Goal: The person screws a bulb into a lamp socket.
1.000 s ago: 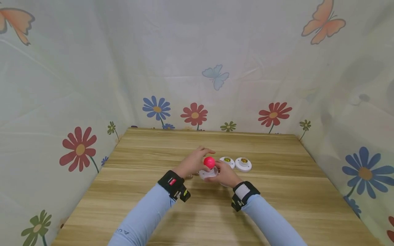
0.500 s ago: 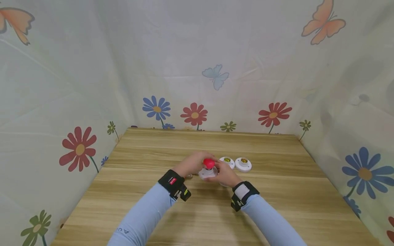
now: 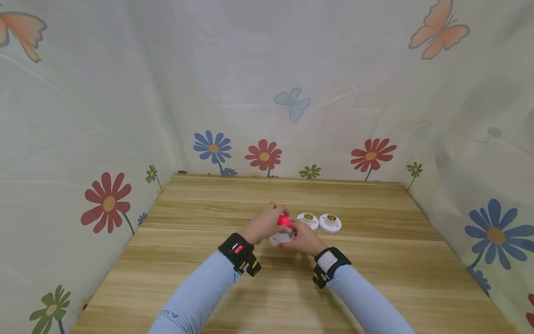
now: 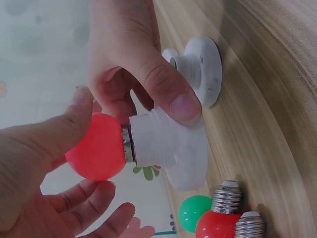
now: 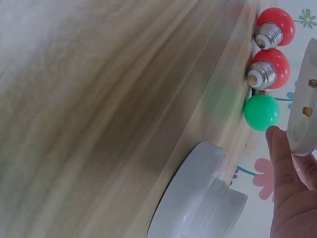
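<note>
My left hand (image 3: 267, 225) holds a red light bulb (image 4: 96, 148) between the thumb on one side and the fingers on the other. The bulb's metal screw base sits partly inside a white lamp socket (image 4: 171, 148), with a short band of metal showing at its mouth. My right hand (image 3: 308, 239) grips this socket by its round base, thumb on the side facing the left wrist camera. In the right wrist view the underside of the held socket base (image 5: 304, 109) shows, raised off the table, with the right fingers (image 5: 285, 168) against it.
Two more white lamp sockets (image 3: 308, 218) (image 3: 330, 223) stand side by side on the wooden table (image 3: 354, 278), right of my hands. Loose bulbs lie together on the table: a green bulb (image 5: 261, 113) and two red bulbs (image 5: 277, 67) (image 5: 280, 25). A flowered curtain surrounds the table.
My left fingers go from reaching past the bulb, to closing over its top, to a changed grip around its side. My right hand keeps its hold on the socket almost unmoved.
</note>
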`<act>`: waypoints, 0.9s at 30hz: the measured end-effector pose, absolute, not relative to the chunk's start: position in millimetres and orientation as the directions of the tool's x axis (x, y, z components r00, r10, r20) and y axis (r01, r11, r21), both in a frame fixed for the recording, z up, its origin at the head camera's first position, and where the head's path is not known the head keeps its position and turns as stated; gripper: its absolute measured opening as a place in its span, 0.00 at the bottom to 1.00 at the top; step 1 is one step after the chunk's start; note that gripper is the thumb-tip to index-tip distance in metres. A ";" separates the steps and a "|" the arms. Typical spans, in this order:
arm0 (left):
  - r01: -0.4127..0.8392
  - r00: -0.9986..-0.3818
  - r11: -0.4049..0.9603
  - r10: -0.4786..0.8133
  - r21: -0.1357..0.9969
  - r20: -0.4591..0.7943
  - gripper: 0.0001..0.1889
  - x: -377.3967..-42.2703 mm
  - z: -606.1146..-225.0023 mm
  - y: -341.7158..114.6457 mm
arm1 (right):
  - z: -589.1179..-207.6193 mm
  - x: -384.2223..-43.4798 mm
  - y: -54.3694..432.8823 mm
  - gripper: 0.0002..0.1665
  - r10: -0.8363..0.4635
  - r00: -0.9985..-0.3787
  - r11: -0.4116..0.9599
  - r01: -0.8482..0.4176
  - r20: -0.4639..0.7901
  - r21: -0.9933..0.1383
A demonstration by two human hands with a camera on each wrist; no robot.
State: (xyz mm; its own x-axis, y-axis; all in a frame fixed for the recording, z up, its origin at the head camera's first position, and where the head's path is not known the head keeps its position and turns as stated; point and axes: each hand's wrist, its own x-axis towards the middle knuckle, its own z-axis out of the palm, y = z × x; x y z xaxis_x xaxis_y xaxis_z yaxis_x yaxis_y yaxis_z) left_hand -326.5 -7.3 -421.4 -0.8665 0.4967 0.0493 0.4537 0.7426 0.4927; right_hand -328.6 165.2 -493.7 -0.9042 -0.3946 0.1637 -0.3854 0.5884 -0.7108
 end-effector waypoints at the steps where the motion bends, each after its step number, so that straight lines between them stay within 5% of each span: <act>1: 0.461 -0.862 0.739 0.504 0.492 0.050 0.29 -326.8 -421.0 -7.8 | -493.9 -328.8 165.6 0.37 -0.395 -0.903 0.592 -0.392 0.171 -0.704; 12: 0.595 -0.765 0.664 0.640 0.453 0.067 0.28 -328.5 -409.3 -14.3 | -490.9 -327.0 168.3 0.40 -0.389 -0.904 0.592 -0.393 0.178 -0.704; 27: 0.458 -0.873 0.777 0.485 0.433 0.053 0.27 -329.0 -417.9 -2.7 | -494.1 -327.7 167.3 0.41 -0.380 -0.912 0.589 -0.368 0.155 -0.719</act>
